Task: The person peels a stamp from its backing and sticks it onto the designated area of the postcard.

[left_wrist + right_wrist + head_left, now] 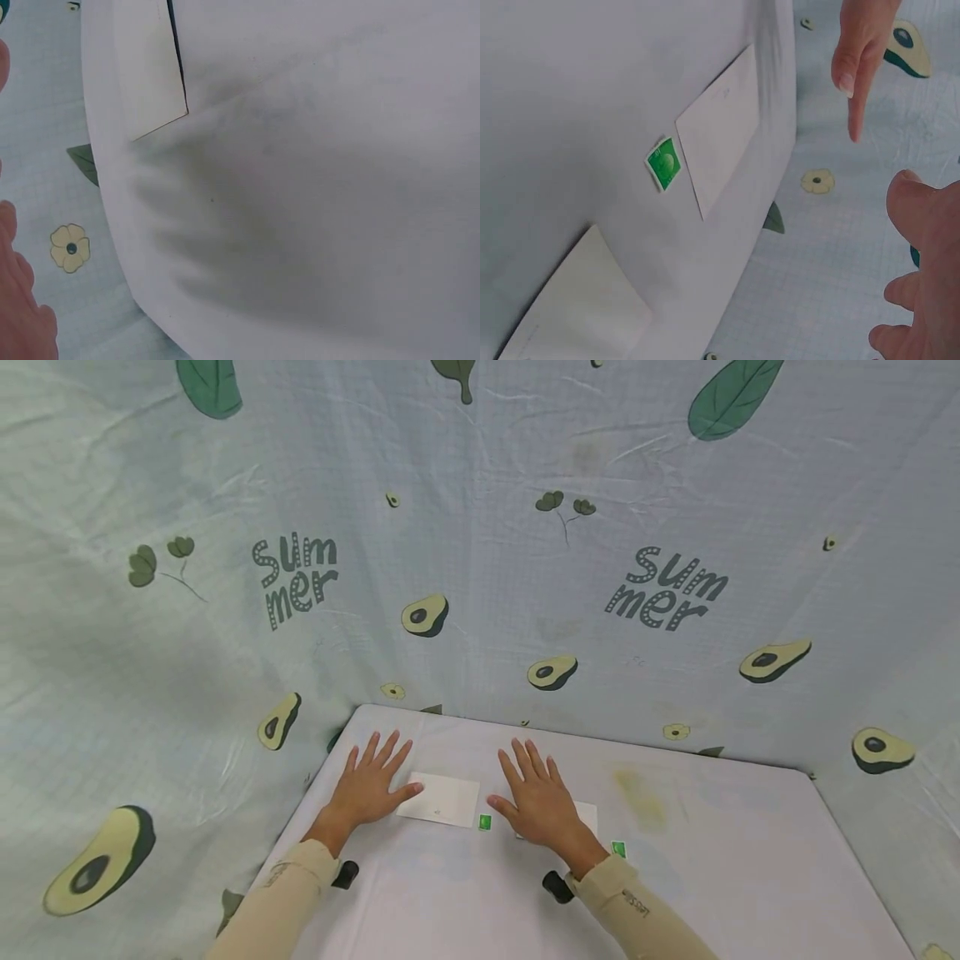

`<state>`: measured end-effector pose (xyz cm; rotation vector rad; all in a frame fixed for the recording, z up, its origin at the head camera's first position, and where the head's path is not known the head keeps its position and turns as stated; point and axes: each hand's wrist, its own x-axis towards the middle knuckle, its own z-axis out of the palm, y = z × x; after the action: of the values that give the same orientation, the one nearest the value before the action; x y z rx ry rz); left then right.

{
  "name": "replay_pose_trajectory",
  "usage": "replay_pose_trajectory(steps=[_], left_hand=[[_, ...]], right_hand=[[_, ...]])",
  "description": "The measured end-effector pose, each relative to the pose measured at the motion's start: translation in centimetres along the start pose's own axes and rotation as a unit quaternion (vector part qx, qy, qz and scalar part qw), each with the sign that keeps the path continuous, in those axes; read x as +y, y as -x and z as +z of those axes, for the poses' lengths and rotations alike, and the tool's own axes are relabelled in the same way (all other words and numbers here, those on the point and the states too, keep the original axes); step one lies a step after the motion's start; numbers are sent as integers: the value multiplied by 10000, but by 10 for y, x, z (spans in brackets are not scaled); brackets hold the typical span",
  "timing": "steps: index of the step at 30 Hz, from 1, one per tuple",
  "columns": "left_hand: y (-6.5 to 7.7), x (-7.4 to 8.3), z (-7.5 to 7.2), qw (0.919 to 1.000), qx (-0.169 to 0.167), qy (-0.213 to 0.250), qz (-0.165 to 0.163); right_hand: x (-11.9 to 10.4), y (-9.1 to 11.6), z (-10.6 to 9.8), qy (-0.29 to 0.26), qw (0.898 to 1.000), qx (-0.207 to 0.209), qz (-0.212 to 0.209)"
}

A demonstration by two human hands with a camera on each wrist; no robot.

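Note:
Both hands are held out over the white table, fingers spread and nothing in them. My left hand [369, 789] is at the left edge of a white envelope [442, 799], its thumb overlapping that edge in the head view. A finger-shaped shadow falls on the table in the left wrist view. My right hand [542, 802] hovers above a second white envelope [588, 816] and hides much of it. One small green stamp [485, 822] lies just right of the first envelope. Another green stamp [618, 848] lies right of the second, near my right wrist.
The white table [735, 860] has rounded corners and a yellowish stain [641, 797] right of centre. A pale curtain [487, 543] printed with avocados, leaves and lettering surrounds its back and sides. Black wrist-worn pieces [557, 887] jut inward below the hands.

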<state>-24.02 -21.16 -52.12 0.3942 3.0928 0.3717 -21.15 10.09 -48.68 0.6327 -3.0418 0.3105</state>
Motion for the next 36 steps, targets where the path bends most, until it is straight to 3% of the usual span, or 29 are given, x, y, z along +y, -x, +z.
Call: replay_pose_trajectory(steps=[9, 17, 36], left_hand=[[2, -3, 13, 9999, -8, 162, 20], [3, -5, 21, 9993, -356, 100, -82], [4, -15, 36, 9985, -389, 294, -266]], right_hand=[[1, 0, 14, 31, 10000, -48, 1], [2, 2, 23, 63, 10000, -64, 20], [1, 0, 38, 132, 9997, -186, 53]])
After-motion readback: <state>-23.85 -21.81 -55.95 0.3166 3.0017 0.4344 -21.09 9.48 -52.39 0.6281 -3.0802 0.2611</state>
